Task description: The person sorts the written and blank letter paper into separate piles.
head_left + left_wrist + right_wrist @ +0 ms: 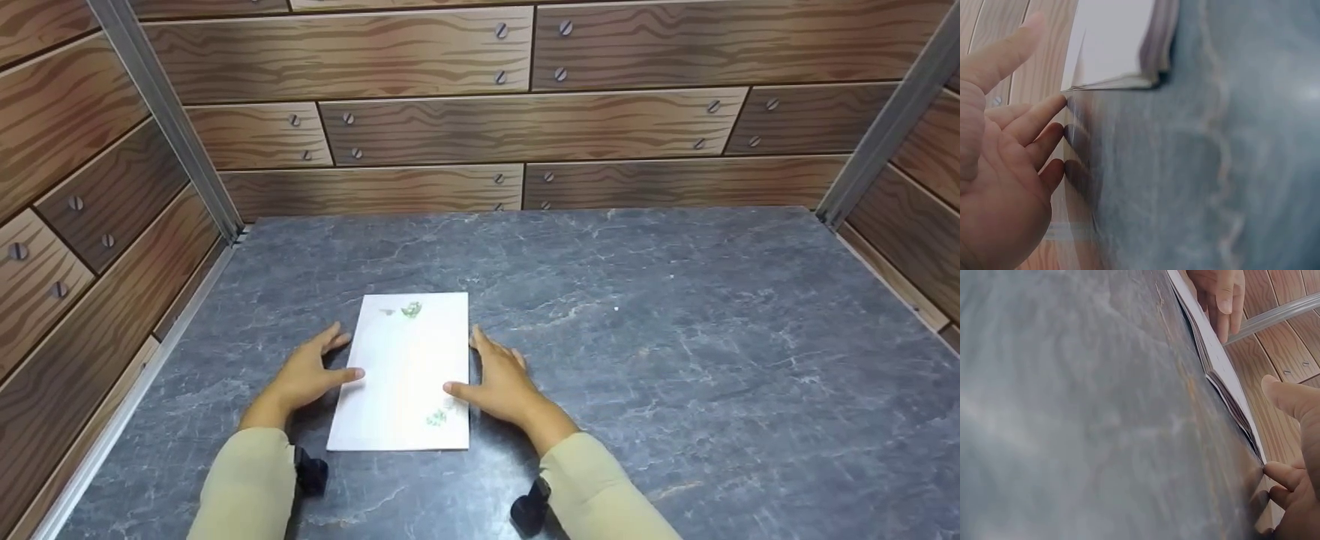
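A white booklet [409,360] with small green prints near its top and bottom lies flat on the grey marbled table. Its layered page edges show in both wrist views. My left hand [306,375] is at its left side, fingers extended along the edge and the thumb reaching over the cover. On the opposite side, my right hand [504,381] has its fingers by the right edge, its thumb likewise over the cover. In the left wrist view, the left fingertips [1057,104] rest on the table right at the booklet's corner.
The grey marbled table [675,375] stretches far to the right and behind the booklet. Wood-patterned panels [420,127] wall in the back and both sides, with metal posts [176,120] at the corners. A tiny white speck [616,308] lies right of the booklet.
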Motion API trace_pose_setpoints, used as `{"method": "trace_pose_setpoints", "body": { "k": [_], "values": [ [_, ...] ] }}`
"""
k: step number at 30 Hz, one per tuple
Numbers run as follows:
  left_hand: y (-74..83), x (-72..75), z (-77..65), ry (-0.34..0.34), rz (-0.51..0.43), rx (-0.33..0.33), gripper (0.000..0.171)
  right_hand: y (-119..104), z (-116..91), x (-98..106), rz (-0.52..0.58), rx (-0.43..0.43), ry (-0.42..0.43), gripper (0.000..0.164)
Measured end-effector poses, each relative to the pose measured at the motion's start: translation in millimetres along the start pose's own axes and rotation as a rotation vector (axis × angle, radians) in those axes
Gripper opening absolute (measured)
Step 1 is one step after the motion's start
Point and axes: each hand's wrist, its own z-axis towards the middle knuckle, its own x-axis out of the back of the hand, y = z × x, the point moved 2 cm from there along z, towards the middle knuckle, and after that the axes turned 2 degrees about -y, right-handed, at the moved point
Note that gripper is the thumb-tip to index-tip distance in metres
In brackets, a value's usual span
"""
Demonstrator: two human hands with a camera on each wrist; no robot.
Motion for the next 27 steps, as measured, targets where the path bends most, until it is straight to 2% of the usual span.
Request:
{"method": "trace_pose_setpoints", "body": {
  "k": [7,17,27],
  "values": [
    [1.7,0.3,-0.7,0.006,-0.05,0.017,0.088,-0.7,0.0,-1.4,0.003,0.0,0.0,0.096],
    [2.2,0.3,0.2,0.015,-0.076,0.009,0.082,0.4,0.6,-1.2,0.022,0.003,0.003,0.096],
    [1.4,0.2,1.0,0.028,-0.153,0.011,0.076,1.2,0.9,-0.3,0.054,0.012,0.03,0.091]
  ]
}}
